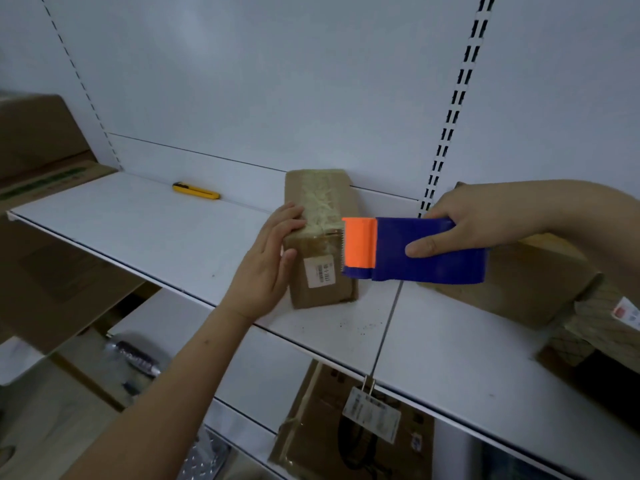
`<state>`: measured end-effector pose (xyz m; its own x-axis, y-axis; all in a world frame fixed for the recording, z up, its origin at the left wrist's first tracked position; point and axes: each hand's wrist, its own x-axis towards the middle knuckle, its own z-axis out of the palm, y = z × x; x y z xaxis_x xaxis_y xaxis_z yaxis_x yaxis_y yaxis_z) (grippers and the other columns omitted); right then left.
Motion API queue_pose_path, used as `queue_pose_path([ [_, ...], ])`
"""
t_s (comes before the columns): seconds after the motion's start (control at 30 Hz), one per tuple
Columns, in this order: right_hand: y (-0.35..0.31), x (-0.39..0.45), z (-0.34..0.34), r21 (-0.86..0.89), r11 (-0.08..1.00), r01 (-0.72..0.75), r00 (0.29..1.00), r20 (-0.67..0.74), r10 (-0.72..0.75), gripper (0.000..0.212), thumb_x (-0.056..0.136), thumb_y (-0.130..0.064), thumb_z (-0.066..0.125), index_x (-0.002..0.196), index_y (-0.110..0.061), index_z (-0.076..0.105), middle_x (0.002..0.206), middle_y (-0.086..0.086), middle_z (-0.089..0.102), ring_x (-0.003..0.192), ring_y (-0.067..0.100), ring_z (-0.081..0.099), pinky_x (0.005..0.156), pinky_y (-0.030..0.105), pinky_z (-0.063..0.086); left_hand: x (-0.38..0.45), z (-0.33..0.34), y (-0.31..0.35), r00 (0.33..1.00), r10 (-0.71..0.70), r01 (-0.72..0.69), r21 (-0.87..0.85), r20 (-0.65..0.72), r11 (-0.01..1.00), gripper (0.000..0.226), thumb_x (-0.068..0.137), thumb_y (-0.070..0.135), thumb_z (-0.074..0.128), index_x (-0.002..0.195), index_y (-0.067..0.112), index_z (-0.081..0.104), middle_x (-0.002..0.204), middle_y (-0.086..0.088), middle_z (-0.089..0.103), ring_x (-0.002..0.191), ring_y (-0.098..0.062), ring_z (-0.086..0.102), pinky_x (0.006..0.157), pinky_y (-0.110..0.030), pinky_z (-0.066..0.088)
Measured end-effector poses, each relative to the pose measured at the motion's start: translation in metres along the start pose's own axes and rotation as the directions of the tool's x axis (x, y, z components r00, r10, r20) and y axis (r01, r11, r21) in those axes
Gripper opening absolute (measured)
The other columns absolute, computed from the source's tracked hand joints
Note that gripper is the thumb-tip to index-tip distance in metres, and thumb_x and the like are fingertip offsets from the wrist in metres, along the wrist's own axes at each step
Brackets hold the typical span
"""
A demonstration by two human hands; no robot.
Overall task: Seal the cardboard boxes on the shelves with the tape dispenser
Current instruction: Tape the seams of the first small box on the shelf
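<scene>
A: What are your hands doing?

B: Your left hand (268, 258) lies flat, fingers straight, against the left side of the small cardboard box (320, 237) at frame centre. Your right hand (460, 223) is wrapped around the blue-and-orange tape dispenser (412, 251), its toothed edge at the box's right top corner.

A: And surfaces?

B: Wrinkled tape covers the box top. The white shelf (138, 230) is smooth, open leftward to a yellow utility knife (195, 191) near the back panel.

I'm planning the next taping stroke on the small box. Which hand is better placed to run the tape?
Right. The right hand already grips the tape dispenser, whose toothed edge sits at the small box. The left hand lies against the box's side, steadying it.
</scene>
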<state>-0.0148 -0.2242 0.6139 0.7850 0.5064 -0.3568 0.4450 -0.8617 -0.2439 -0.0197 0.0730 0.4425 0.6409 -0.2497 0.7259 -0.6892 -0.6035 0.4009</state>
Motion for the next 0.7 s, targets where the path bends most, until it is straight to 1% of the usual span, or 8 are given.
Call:
queue_pose_path([
  [0.07, -0.006, -0.001, 0.003, 0.018, 0.997, 0.074, 0.997, -0.005, -0.073, 0.053, 0.070, -0.076, 0.048, 0.092, -0.029, 0.064, 0.081, -0.011, 0.073, 0.073, 0.005, 0.069, 0.069, 0.024, 0.056, 0.000, -0.017, -0.006, 0.999, -0.022, 0.021, 0.027, 0.039, 0.999, 0.041, 0.107, 0.028, 0.033, 0.136, 0.002, 0.047, 0.153, -0.014, 0.041, 0.149, -0.026, 0.031, 0.117, -0.052, 0.033],
  [0.17, -0.014, 0.003, 0.006, -0.012, 0.995, 0.100, 0.993, -0.063, -0.100, 0.056, 0.070, -0.077, 0.045, 0.088, -0.028, 0.065, 0.078, -0.013, 0.071, 0.069, 0.002, 0.067, 0.068, 0.025, 0.056, 0.002, -0.039, -0.003, 0.996, -0.061, 0.057, 0.063, 0.069, 0.996, 0.036, 0.104, 0.019, 0.039, 0.135, 0.005, 0.052, 0.151, -0.005, 0.046, 0.149, -0.019, 0.031, 0.117, -0.040, 0.034],
  [0.27, -0.017, 0.008, 0.006, -0.048, 0.993, 0.108, 0.991, -0.077, -0.112, 0.059, 0.069, -0.077, 0.044, 0.086, -0.025, 0.065, 0.076, -0.011, 0.071, 0.067, 0.003, 0.067, 0.069, 0.027, 0.057, 0.012, -0.048, 0.013, 0.995, -0.091, 0.083, 0.157, 0.044, 0.984, 0.036, 0.100, 0.024, 0.036, 0.122, 0.009, 0.060, 0.136, 0.002, 0.060, 0.136, -0.012, 0.048, 0.106, -0.032, 0.041],
  [0.37, -0.015, 0.010, 0.004, -0.039, 0.993, 0.114, 0.988, -0.097, -0.117, 0.058, 0.066, -0.078, 0.044, 0.082, -0.025, 0.063, 0.074, -0.013, 0.070, 0.066, 0.003, 0.067, 0.068, 0.028, 0.056, 0.050, -0.048, 0.033, 0.939, -0.344, 0.323, 0.295, 0.019, 0.899, 0.030, 0.097, 0.028, 0.035, 0.093, 0.011, 0.059, 0.098, 0.000, 0.067, 0.095, -0.021, 0.059, 0.078, -0.043, 0.047],
  [0.43, -0.016, 0.012, 0.004, -0.050, 0.991, 0.122, 0.984, -0.122, -0.127, 0.061, 0.064, -0.079, 0.042, 0.081, -0.024, 0.063, 0.072, -0.012, 0.069, 0.065, 0.004, 0.066, 0.066, 0.027, 0.056, 0.081, -0.040, 0.037, 0.849, -0.528, 0.498, 0.321, 0.007, 0.805, 0.027, 0.099, 0.022, 0.036, 0.090, 0.007, 0.056, 0.090, -0.007, 0.062, 0.087, -0.028, 0.056, 0.066, -0.040, 0.040],
  [0.53, -0.015, 0.013, 0.002, -0.139, 0.982, 0.128, 0.968, -0.197, -0.154, 0.062, 0.070, -0.078, 0.043, 0.079, -0.021, 0.066, 0.068, -0.007, 0.068, 0.062, 0.004, 0.064, 0.062, 0.026, 0.054, 0.097, -0.014, 0.034, 0.746, -0.665, 0.654, 0.233, -0.037, 0.720, 0.031, 0.101, 0.011, 0.033, 0.120, 0.002, 0.055, 0.124, -0.015, 0.052, 0.112, -0.034, 0.047, 0.082, -0.037, 0.033],
  [0.6, -0.014, 0.011, 0.001, -0.182, 0.975, 0.125, 0.956, -0.241, -0.168, 0.058, 0.071, -0.077, 0.042, 0.076, -0.023, 0.064, 0.066, -0.009, 0.067, 0.062, 0.001, 0.062, 0.059, 0.023, 0.053, 0.094, -0.003, 0.028, 0.726, -0.683, 0.680, 0.237, -0.081, 0.694, 0.038, 0.105, 0.021, 0.032, 0.136, 0.007, 0.049, 0.142, -0.016, 0.040, 0.127, -0.033, 0.036, 0.096, -0.044, 0.036],
  [0.7, -0.012, 0.006, 0.001, -0.133, 0.978, 0.158, 0.955, -0.232, -0.185, 0.061, 0.063, -0.082, 0.038, 0.077, -0.028, 0.062, 0.066, -0.014, 0.066, 0.063, -0.003, 0.062, 0.055, 0.018, 0.050, 0.092, -0.002, 0.023, 0.745, -0.667, 0.631, 0.331, -0.009, 0.701, 0.050, 0.103, 0.035, 0.023, 0.141, 0.013, 0.046, 0.150, -0.009, 0.032, 0.135, -0.032, 0.026, 0.103, -0.047, 0.037],
])
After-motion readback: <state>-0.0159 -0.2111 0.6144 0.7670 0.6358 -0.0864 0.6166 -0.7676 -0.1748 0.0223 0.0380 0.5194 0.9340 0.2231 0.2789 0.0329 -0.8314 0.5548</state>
